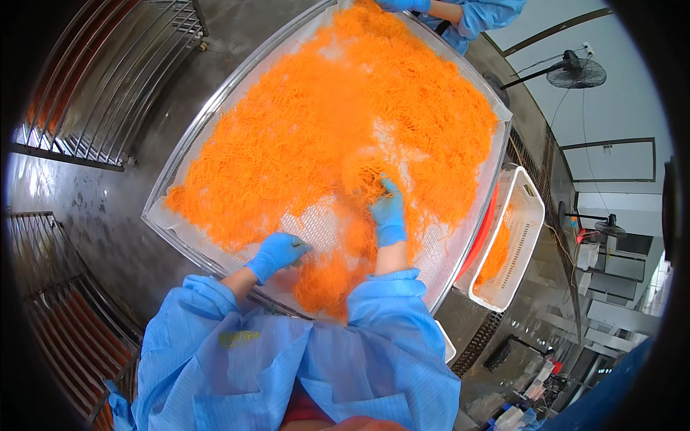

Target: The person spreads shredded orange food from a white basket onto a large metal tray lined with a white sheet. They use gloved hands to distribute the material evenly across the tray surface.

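Note:
Orange shreds (280, 140), seemingly shredded carrot, lie spread over a large metal-framed mesh tray (318, 223) in front of me. My right hand (389, 215), in a blue glove, grips a bunch of the shreds near the tray's middle; its fingertips are partly buried in them. My left hand (276, 255), also gloved in blue, is over the near left part of the tray with thumb and fingers drawn together. No shreds show in it. Between my forearms is a blurred clump of shreds (323, 283) close to the near edge.
Another person's gloved hand (403, 4) is at the far edge of the tray. To the right are a white plastic crate (531, 215) with orange shreds inside and a red rim (480, 231) beside it. Metal racks (108, 91) stand on the wet floor at left. A fan (577, 73) is at upper right.

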### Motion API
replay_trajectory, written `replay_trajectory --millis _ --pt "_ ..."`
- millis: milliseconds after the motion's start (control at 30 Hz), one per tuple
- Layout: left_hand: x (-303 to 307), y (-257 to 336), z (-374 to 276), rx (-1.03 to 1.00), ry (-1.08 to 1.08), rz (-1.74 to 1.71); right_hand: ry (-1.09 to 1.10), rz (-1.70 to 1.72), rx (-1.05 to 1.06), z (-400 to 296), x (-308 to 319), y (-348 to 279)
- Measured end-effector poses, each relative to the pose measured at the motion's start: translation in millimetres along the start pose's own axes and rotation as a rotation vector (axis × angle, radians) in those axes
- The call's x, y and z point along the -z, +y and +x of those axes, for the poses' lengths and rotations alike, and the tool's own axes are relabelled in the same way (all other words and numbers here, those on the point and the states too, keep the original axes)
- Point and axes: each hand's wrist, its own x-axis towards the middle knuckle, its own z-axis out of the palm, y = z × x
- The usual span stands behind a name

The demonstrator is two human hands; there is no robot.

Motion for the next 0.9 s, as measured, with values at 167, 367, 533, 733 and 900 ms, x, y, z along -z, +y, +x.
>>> replay_trajectory --millis 167,367,533,733,900 --pt "6.0 9.0 -1.4 0.051 -0.048 -0.015 -0.293 0.029 0.038 -23.9 -16.3 -39.8" --pt "6.4 5.4 3.6 -0.029 -0.003 0.041 -0.060 -0.154 0.092 49.0 25.6 -26.9" --pt "-0.4 2.8 4.2 -0.012 0.023 0.079 0.017 -0.213 0.048 37.3 -11.3 -55.5" --pt "-0.6 0.1 3.1 0.028 0.042 -0.024 -0.075 -0.436 0.183 73.0 -12.7 -71.0" --pt "0.4 1.9 1.4 0.025 0.033 0.009 0.008 -0.422 0.261 40.4 -78.2 -86.7"
